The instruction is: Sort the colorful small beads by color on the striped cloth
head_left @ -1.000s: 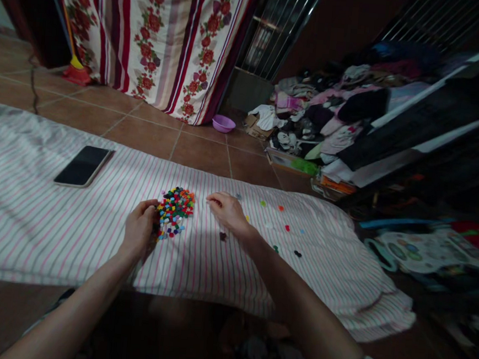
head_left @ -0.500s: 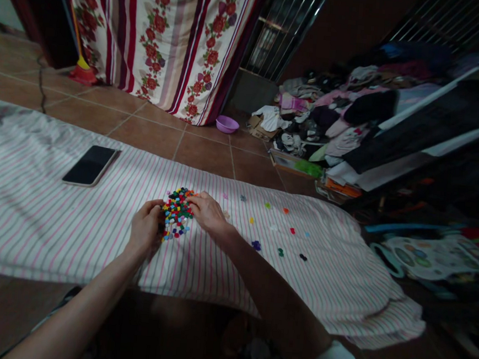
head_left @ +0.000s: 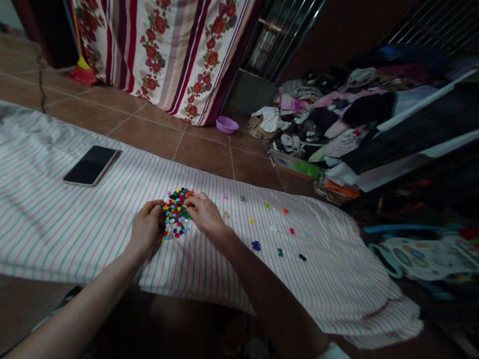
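Presumably a light touch suited: left of frame centre, the right hand [head_left: 206,213] rested fingertips on the pile [head_left: 175,214], the left hand [head_left: 146,225] curled alongside, neither grip discernible.

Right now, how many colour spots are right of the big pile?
12 showing. Left to right, far row: pink, grey, lime, orange. Middle: beige, yellow, white, red, light blue. Nearest: purple, green, black. The right arm may hide more.

1 smartphone [head_left: 92,165] lies dark face up on the striped cloth [head_left: 94,229]. 1 floral curtain [head_left: 177,47] hangs beyond the tiled floor [head_left: 152,131]. 1 purple basin [head_left: 227,125] sits near its lower right corner; 1 red-headed broom [head_left: 83,74] stands at its left edge.
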Available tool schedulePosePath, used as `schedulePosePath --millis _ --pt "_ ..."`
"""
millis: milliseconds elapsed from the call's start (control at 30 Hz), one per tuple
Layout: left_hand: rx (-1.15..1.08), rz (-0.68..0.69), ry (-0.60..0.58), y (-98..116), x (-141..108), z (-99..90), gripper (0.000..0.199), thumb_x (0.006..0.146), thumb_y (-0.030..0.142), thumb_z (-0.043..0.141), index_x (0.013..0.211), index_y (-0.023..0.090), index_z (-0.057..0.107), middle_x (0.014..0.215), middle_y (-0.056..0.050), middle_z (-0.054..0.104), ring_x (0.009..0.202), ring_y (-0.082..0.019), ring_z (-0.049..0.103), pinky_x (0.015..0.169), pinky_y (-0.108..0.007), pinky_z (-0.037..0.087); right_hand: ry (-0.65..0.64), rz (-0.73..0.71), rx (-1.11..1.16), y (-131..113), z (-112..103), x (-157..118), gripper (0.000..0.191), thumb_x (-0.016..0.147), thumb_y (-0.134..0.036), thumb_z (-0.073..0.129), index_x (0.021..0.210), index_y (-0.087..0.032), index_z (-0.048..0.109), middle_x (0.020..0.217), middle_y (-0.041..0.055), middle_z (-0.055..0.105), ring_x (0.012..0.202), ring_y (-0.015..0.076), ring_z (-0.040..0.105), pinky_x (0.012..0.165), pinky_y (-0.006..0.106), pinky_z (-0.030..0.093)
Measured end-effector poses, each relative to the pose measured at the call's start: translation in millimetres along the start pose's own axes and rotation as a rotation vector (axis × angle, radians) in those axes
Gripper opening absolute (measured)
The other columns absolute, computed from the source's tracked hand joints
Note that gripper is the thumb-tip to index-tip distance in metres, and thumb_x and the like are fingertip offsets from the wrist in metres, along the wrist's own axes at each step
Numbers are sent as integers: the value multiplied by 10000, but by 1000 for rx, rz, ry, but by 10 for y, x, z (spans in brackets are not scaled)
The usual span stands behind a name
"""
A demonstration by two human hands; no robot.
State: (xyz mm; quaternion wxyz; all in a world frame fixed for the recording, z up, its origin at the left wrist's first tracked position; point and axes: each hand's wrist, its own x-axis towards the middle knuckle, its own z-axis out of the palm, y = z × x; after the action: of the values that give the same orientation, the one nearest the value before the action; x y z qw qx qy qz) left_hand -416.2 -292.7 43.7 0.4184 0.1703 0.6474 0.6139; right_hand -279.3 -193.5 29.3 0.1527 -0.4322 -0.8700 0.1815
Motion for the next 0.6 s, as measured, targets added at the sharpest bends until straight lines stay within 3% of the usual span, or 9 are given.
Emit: schedulePosePath --millis 367,600 --pt "-42 14 -10 -53 18 -7 433 582 423 584 921 161 645 656 -7 613 586 -145 553 523 -263 429 -38 39 0 -127 -33 20 141 882 -143 631 983 -209 703 1011 32 591 835 129 562 806 256 439" --pt "-17 8 2 -34 12 -5 440 574 421 568 917 159 652 615 3 585 575 -150 548 522 -268 414 47 20 89 -107 39 38 107 880 -153 630 893 -210 719 945 18 620 797 122 572 801 251 444"
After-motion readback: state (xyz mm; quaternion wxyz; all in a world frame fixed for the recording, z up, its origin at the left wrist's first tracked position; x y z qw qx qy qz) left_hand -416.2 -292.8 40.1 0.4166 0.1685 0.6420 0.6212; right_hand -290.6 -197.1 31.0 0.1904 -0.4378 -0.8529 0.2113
